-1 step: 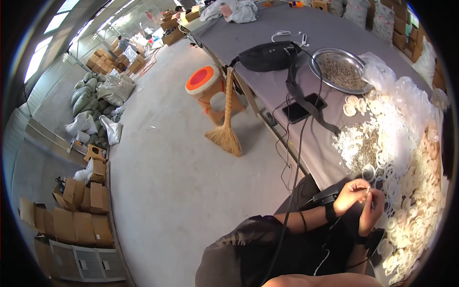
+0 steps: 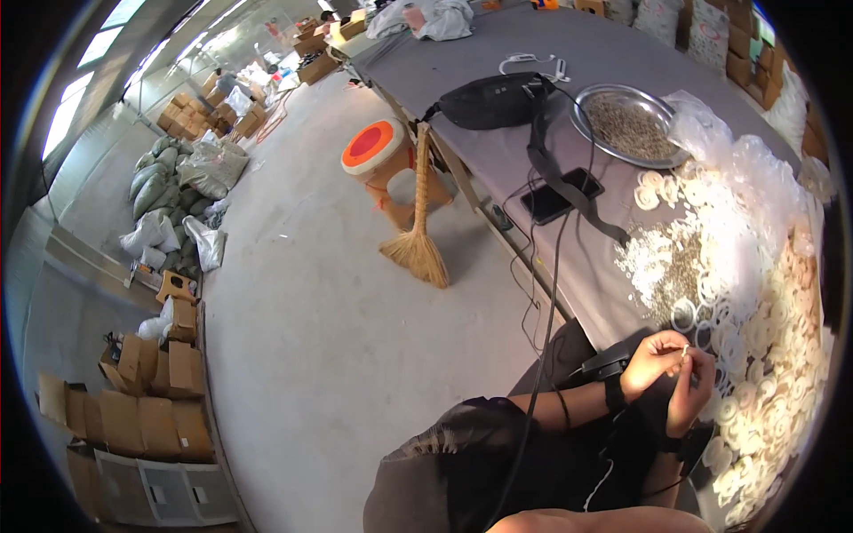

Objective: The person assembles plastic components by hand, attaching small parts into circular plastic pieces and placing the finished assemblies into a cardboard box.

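My left hand (image 2: pixel 653 366) and my right hand (image 2: pixel 690 395) meet at the table's near edge, fingertips pinched together. Between them is a small white piece (image 2: pixel 685 352), too small to tell its kind. Just beyond my fingers lie white plastic rings (image 2: pixel 683 314) on the table. Close by is a heap of tiny white pieces (image 2: pixel 641 260), mixed with small greyish-brown parts (image 2: pixel 677 277). To the right of my hands spreads a big pile of round, whitish coiled-looking pieces (image 2: pixel 755 413).
A metal bowl (image 2: pixel 579 114) of small brownish parts stands farther back, beside clear plastic bags (image 2: pixel 751 173). A phone (image 2: pixel 546 204), a black waist bag (image 2: pixel 489 105) and cables lie on the grey table. Left of it, a broom (image 2: pixel 418 253) leans by a stool (image 2: pixel 373 151).
The view has shifted very slightly. Both hands keep their pinch on the small white piece, and nothing else has visibly moved.
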Demonstrator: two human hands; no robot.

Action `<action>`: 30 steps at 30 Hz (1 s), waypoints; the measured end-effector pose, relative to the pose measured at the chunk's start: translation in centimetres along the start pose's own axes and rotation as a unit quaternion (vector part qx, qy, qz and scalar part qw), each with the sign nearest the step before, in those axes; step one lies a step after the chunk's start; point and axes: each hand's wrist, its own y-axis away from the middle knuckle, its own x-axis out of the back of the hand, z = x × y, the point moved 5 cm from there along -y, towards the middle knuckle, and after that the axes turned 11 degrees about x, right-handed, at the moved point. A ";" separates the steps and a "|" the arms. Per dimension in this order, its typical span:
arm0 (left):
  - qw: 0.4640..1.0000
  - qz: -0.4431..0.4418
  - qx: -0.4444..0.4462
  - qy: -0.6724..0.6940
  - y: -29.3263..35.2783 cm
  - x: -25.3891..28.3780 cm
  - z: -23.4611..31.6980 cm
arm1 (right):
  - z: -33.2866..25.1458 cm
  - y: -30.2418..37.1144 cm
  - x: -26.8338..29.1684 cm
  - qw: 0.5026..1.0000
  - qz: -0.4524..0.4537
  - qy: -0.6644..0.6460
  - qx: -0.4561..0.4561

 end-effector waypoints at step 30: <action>0.754 -0.003 -0.115 -0.647 0.3 -5.2 0.3 | 3.7 6.1 4.2 0.970 0.183 -0.147 -0.063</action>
